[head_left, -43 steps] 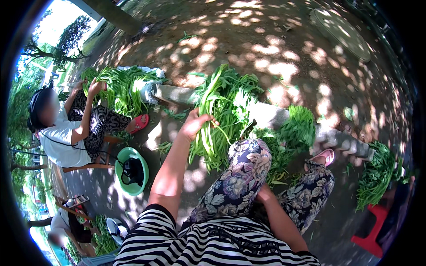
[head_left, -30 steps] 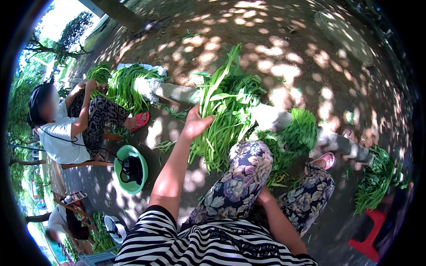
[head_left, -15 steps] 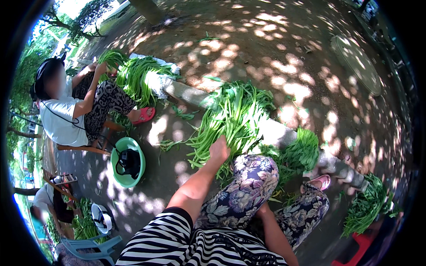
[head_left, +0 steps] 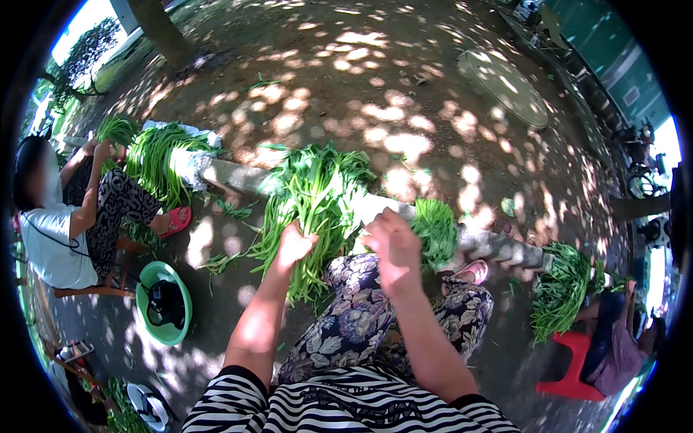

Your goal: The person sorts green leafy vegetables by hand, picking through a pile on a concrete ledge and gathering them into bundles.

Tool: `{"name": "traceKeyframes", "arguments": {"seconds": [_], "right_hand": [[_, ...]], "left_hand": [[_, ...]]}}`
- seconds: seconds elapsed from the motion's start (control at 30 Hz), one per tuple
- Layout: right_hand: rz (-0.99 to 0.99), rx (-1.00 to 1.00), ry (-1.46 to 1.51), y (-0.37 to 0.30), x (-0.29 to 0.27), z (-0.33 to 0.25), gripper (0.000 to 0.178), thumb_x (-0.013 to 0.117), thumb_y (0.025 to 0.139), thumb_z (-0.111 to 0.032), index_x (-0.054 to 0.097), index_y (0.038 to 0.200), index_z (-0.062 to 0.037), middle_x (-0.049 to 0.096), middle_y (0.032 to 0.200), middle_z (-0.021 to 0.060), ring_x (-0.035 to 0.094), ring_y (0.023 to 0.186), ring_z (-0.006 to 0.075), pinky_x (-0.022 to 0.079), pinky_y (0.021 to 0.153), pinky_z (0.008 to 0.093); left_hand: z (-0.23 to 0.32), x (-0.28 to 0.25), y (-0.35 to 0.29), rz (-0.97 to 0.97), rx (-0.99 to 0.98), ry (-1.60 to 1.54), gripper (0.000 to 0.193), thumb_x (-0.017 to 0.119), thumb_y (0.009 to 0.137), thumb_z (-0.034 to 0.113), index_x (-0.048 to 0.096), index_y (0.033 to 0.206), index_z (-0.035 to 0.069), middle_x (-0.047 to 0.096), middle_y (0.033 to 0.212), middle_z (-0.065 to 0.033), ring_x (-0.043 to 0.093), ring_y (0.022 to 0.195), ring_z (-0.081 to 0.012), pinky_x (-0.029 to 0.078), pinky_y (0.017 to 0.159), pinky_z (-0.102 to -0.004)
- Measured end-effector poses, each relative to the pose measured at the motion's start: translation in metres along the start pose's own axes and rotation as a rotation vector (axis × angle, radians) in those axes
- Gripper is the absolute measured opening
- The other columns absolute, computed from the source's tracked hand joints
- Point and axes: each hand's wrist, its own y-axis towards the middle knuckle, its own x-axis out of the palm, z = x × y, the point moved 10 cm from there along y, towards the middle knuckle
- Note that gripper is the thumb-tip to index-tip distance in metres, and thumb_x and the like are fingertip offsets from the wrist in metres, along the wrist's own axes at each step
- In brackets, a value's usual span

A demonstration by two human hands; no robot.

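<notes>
A large heap of leafy green stalks [head_left: 314, 180], which looks like water spinach, lies across a low stone kerb in front of my knees. At the heap's near side my left hand [head_left: 292, 247] is closed over the stalks, its thumb to the right. My right hand [head_left: 393, 242] is raised above my knee, right of the heap, fingers curled together; what they hold, if anything, is hidden. Just beyond that hand, a smaller, neater bundle of greens [head_left: 434, 231] rests against the kerb.
The stone kerb [head_left: 498, 247] runs from far left to right. A green basin [head_left: 182, 328] holding something dark stands at left, near a seated person [head_left: 61, 231] handling greens. At right are another pile of greens [head_left: 559, 296], a red plastic stool [head_left: 574, 368] and a second person.
My right hand has risen from between my legs to above my knee. My left hand stays at the heap's near side. The view has swung right, bringing in the person by the red stool.
</notes>
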Motion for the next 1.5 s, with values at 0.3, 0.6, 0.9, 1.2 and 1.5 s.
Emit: {"name": "traceKeyframes", "arguments": {"seconds": [0.3, 0.6, 0.9, 1.2, 1.5], "right_hand": [[-0.261, 0.605, 0.404, 0.033, 0.069, 0.218, 0.043, 0.059, 0.081, -0.039, 0.053, 0.102, -0.0019, 0.057, 0.081, 0.0074, 0.055, 0.073, 0.0146, 0.046, 0.062, 0.0276], [-0.511, 0.666, 0.384, 0.02, 0.085, 0.193, 0.027, 0.05, 0.088, -0.034, 0.052, 0.071, -0.0137, 0.051, 0.064, -0.0021, 0.051, 0.058, 0.0091, 0.043, 0.053, 0.0223], [-0.157, 0.528, -0.037, 0.048, 0.042, 0.197, 0.018, 0.056, 0.082, -0.021, 0.056, 0.086, -0.0033, 0.053, 0.071, 0.0027, 0.051, 0.062, 0.0124, 0.041, 0.053, 0.024], [-0.118, 0.252, -0.109, 0.05, 0.031, 0.149, 0.02, 0.064, 0.069, -0.015, 0.056, 0.081, -0.0008, 0.053, 0.068, 0.0043, 0.051, 0.058, 0.0151, 0.043, 0.054, 0.0275], [-0.188, 0.239, 0.022, 0.023, 0.052, 0.107, 0.012, 0.06, 0.073, -0.01, 0.053, 0.077, -0.0018, 0.052, 0.067, 0.0041, 0.049, 0.057, 0.0143, 0.041, 0.056, 0.0271]], "left_hand": [[0.035, -0.015, -0.009, 0.098, 0.284, 0.717, 0.033, 0.06, 0.065, 0.025, 0.056, 0.083, -0.003, 0.06, 0.067, -0.0208, 0.062, 0.065, -0.0325, 0.048, 0.056, -0.0424], [0.054, 0.002, -0.055, 0.27, 0.509, 0.685, 0.03, 0.054, 0.069, 0.02, 0.046, 0.088, -0.003, 0.055, 0.07, -0.0176, 0.057, 0.058, -0.0344, 0.047, 0.05, -0.0413], [0.043, -0.01, -0.07, -0.025, 0.587, -0.016, 0.065, 0.063, 0.069, 0.021, 0.037, 0.123, -0.005, 0.049, 0.115, -0.0182, 0.048, 0.107, -0.0266, 0.038, 0.091, -0.0335], [-0.019, -0.018, -0.058, -0.133, 0.039, -0.725, 0.044, 0.051, 0.088, 0.034, 0.047, 0.114, -0.001, 0.057, 0.104, -0.0109, 0.057, 0.086, -0.016, 0.047, 0.077, -0.0305], [-0.101, -0.049, -0.036, 0.124, -0.158, -0.405, 0.041, 0.059, 0.079, 0.026, 0.053, 0.107, -0.002, 0.062, 0.088, -0.0074, 0.058, 0.067, -0.0124, 0.044, 0.058, -0.0245]]}}
